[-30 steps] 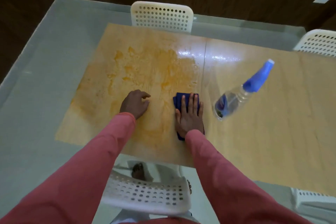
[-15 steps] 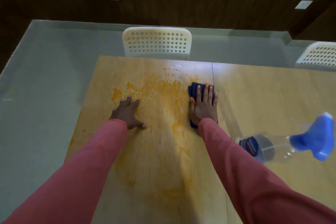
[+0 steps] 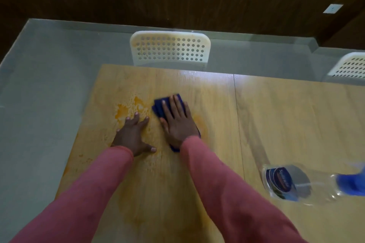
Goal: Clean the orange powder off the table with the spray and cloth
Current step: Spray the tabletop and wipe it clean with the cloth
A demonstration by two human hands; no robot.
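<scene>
My right hand [image 3: 177, 122] presses the folded dark-blue cloth [image 3: 161, 107] flat toward orange powder [image 3: 128, 107]; my left hand [image 3: 134, 136], fingers spread, braces on the pale wooden counter [image 3: 286, 124].

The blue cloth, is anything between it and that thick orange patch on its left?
Nothing stands between them. The blue cloth, pressed flat under the right hand, lies just right of the thick orange patch, with only wet table between. The left hand rests flat nearer the person, fingertips at the patch's near edge.

the spray bottle [image 3: 296, 184] carries a dark blue label [image 3: 278, 180] with some print — it is too blurred to read. no other text is readable.
</scene>
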